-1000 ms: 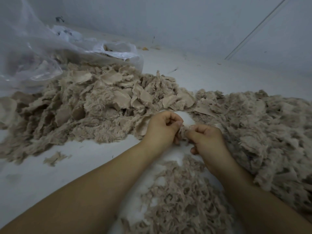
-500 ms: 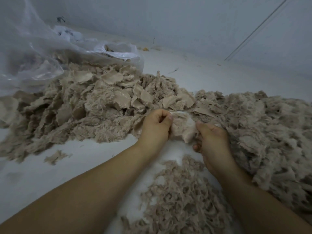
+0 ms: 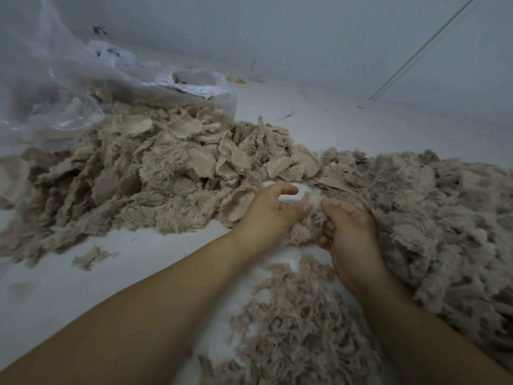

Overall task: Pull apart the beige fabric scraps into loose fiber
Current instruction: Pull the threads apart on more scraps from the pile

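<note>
- A clear plastic bag (image 3: pixel 83 87) lies crumpled at the far left, behind the scrap heap, with some beige pieces showing through its mouth.
- The scrap heap (image 3: pixel 155 176), a broad mound of beige fabric pieces with fuzzy edges, spreads out from the bag's mouth across the white floor (image 3: pixel 55 287).
- One small stray scrap (image 3: pixel 90 257) lies apart on the floor, on the near side of the scrap heap.
- The left hand (image 3: pixel 270 209), at the scrap heap's right edge, has its fingers curled, pinching a fuzzy beige scrap (image 3: pixel 308 218).
- That scrap is held between both hands, just off the scrap heap's right edge; its upper part is blurred.
- The right hand (image 3: pixel 348 232) grips the scrap's other side with fingers curled, thumb on top.
- A low patch of loose fiber (image 3: pixel 291 323) lies nearer than the hands, right of the scrap heap.
- A second fluffy mound (image 3: pixel 433 218) fills the far right, beyond the right hand.
</note>
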{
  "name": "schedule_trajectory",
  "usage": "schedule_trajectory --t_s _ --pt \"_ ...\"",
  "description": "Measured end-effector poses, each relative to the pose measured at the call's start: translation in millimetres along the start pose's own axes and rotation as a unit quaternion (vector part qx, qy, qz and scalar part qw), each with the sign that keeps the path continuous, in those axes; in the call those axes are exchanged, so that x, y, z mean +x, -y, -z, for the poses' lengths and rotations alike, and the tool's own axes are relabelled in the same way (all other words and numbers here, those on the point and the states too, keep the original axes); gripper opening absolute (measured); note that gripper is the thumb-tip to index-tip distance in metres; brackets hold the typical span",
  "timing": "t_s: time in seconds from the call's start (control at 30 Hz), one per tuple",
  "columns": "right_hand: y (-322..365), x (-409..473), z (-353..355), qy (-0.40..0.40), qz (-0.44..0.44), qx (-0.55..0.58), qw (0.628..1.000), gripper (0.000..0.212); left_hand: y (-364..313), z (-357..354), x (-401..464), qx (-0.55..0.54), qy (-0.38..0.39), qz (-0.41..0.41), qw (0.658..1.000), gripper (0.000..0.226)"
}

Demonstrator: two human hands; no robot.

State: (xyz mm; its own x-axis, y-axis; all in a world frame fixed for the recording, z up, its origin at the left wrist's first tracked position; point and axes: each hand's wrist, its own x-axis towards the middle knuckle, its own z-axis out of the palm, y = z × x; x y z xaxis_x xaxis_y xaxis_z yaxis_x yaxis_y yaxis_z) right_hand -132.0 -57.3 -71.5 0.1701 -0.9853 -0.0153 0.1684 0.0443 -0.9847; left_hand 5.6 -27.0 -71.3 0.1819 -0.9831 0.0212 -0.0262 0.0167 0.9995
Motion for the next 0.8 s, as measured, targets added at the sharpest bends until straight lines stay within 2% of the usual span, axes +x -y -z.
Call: schedule_trajectory --t_s 0.1,0.2,0.27,0.4,0.57,0.7,0.8 --pt "-1.4 -0.7 -0.7 0.010 0.007 -0.020 1.000 0.031 -4.0 -0.6 -1.3 -0.046 0.020 -0.010 0.999 0.011" --pt "-3.5 1.4 0.3 -0.001 0.010 -0.072 0.997 0.036 -2.9 0.9 -2.5 -0.077 -0.035 -0.021 0.996 0.018" --pt "-5.5 1.6 1.3 0.003 0.015 -0.105 0.994 0.036 -2.8 2.3 -3.9 -0.117 -0.052 -0.032 0.991 0.019" --pt "-8.3 3.8 2.9 0.008 0.021 -0.142 0.990 0.037 -3.0 3.8 -4.5 -0.131 -0.078 -0.048 0.987 0.023" --pt "-12.6 10.4 5.6 -0.034 0.017 -0.148 0.988 0.039 -4.2 4.5 -4.2 -0.117 -0.112 -0.051 0.985 0.029" --pt "-12.8 12.3 5.0 -0.049 0.001 -0.120 0.992 0.040 -6.7 9.2 -3.9 -0.153 -0.132 -0.045 0.978 0.030" --pt "-7.8 9.3 5.6 -0.005 -0.006 -0.114 0.993 0.044 -8.7 15.5 -0.8 -0.181 -0.155 -0.036 0.970 0.031"
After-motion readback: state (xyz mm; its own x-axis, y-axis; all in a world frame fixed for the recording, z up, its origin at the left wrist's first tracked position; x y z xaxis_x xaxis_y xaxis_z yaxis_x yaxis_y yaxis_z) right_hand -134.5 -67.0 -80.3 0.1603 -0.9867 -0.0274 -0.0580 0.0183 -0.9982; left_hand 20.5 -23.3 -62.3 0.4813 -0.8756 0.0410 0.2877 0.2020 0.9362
